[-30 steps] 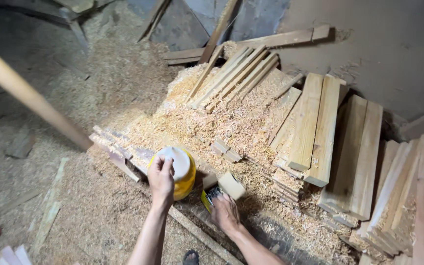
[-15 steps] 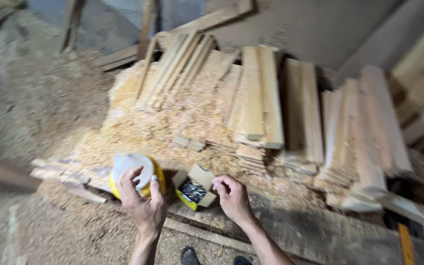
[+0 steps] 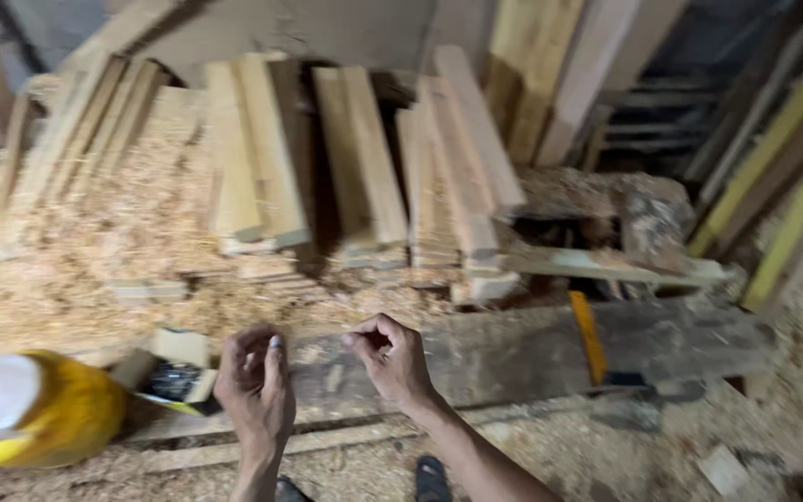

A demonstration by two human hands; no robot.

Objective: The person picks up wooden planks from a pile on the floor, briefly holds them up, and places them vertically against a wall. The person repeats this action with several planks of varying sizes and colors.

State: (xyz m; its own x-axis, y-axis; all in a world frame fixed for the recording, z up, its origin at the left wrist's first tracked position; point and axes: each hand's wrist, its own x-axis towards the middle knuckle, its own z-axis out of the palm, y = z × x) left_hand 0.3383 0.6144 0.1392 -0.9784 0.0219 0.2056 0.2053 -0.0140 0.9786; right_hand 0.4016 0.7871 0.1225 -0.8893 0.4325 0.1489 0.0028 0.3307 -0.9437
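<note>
My left hand hovers with curled fingers over a grey wooden beam, holding nothing. Just to its left lies a small yellow and black box. Farther left, a yellow container with a white lid sits in the sawdust, apart from my hand. My right hand is raised beside the left one, with fingers curled in and thumb against forefinger; nothing shows in it. Both hands are above the beam, a hand's width apart.
Short cut planks lie stacked on a sawdust heap behind the beam. A yellow-handled tool rests on the beam to the right. Long boards lean at the back right. My sandalled feet show below.
My left hand has let go of the yellow container, and my right hand has left the small box. Both hands moved right and lifted. The view swung right.
</note>
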